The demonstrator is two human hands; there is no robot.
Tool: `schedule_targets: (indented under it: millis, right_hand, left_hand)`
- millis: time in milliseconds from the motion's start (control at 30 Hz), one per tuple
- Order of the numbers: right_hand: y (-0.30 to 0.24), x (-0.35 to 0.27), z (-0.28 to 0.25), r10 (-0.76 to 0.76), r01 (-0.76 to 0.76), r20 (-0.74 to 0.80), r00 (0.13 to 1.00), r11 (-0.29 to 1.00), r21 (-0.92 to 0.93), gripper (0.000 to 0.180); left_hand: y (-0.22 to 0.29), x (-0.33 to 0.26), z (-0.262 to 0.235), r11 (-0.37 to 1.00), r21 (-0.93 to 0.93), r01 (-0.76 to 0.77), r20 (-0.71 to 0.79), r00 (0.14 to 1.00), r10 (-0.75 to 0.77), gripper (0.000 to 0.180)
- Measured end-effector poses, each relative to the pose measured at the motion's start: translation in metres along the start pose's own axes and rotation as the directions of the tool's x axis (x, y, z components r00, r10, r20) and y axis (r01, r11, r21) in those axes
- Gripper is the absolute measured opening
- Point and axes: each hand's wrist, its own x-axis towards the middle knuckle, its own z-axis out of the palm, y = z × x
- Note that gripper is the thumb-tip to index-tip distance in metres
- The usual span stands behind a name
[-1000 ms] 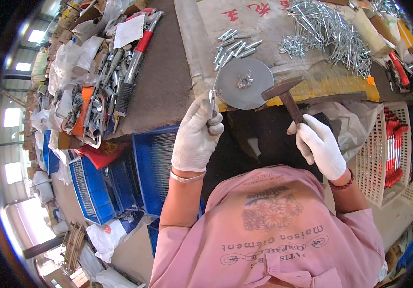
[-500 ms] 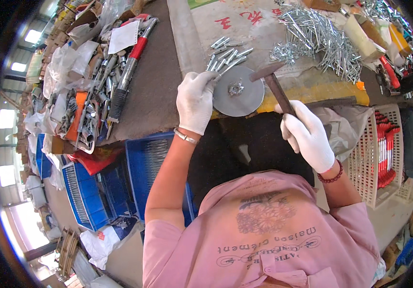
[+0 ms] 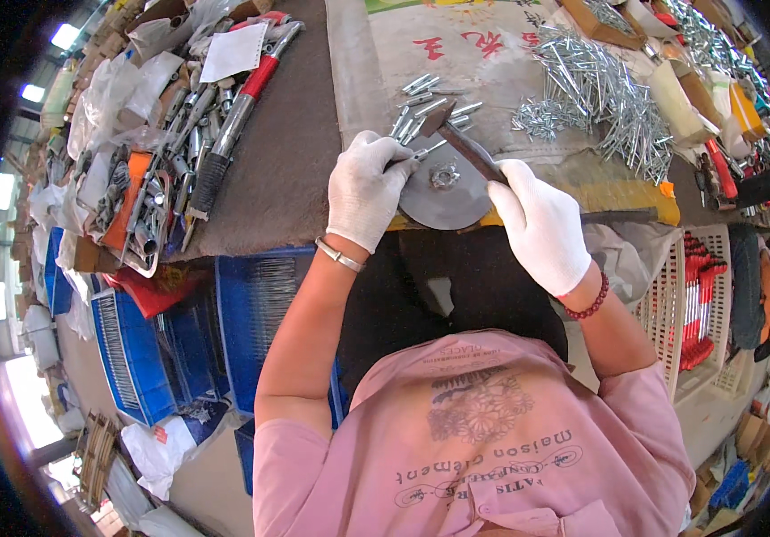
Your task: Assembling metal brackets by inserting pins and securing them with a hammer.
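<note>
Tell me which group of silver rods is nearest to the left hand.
The small group directly beyond the left hand; the larger heap lies farther to the right.

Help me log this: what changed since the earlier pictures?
The white-gloved right hand has swung the brown-handled hammer left across the round grey metal disc, its head now near the white-gloved left hand, whose silver rod tipped from upright. The silver pin heap stays put.
</note>
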Motion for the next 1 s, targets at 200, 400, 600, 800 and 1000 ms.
schedule_targets:
  millis: [200,400,600,800,1000]
  right_hand:
    - [0.001,0.009,0.003,0.115,-0.074,0.205,0.972,0.978,-0.198,0.018]
    - [-0.022,0.008,-0.015,-0.041,0.062,-0.156,0.987,0.989,0.132,0.017]
    - [-0.001,0.007,0.001,0.01,0.025,0.16,0.987,0.976,-0.218,0.016]
    - [-0.025,0.014,-0.029,-0.097,0.129,-0.233,0.968,0.984,0.125,0.015]
    - [-0.011,0.005,-0.035,0.325,-0.326,0.093,0.941,0.796,0.51,0.028]
  left_hand:
    - [-0.003,0.003,0.002,0.996,-0.013,0.09,0.076,0.993,-0.088,0.013]
    - [-0.012,0.004,0.002,0.992,-0.06,0.113,0.108,0.988,-0.106,0.013]
    - [-0.013,0.006,0.005,0.998,0.014,0.054,0.094,0.994,-0.055,0.013]
    - [-0.013,0.005,0.002,0.993,-0.02,0.115,0.128,0.985,-0.111,0.014]
    - [-0.011,0.003,-0.003,0.995,-0.032,0.097,0.13,0.987,-0.092,0.015]
